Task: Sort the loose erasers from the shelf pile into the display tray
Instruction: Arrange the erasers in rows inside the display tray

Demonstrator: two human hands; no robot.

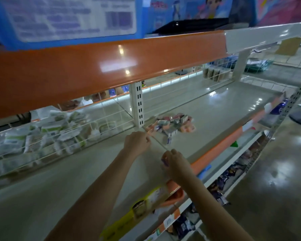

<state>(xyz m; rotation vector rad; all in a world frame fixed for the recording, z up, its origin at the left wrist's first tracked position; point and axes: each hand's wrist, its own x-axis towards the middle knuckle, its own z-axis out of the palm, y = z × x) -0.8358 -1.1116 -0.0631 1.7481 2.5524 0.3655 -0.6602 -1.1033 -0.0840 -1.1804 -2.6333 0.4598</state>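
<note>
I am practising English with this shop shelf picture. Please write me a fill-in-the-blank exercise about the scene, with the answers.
1. The pile of erasers lies on the shelf to the ____ of the white slotted upright.
2. The front edge strip of the shelf above is ____ in colour.
3. The packets in the wire basket lie to the ____ of the left hand.
4. The right hand pinches a small ____ item.

Answers: right; orange; left; purple
</note>
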